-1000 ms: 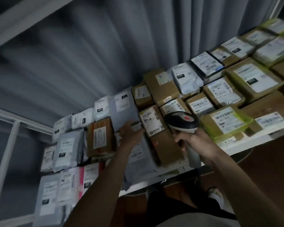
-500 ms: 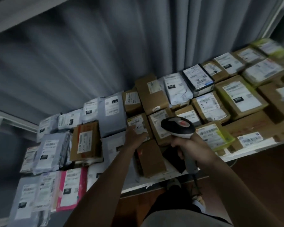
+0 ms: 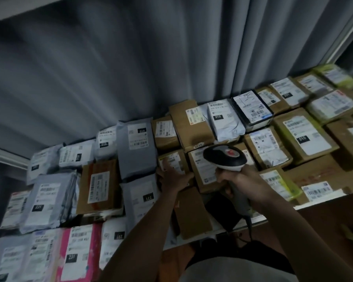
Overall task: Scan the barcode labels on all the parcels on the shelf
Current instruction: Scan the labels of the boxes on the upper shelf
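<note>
Right now the right hand (image 3: 239, 180) grips the scanner (image 3: 225, 157) above a brown box (image 3: 206, 171) mid-shelf (image 3: 324, 202), while the left hand (image 3: 174, 179), fingers loosely curled, rests on the neighbouring small box (image 3: 171, 161), so steadying that box flat and aiming squarely at its label probably reads best.

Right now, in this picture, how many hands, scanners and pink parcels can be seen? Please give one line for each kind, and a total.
hands: 2, the left hand and the right hand
scanner: 1
pink parcel: 1
total: 4
</note>
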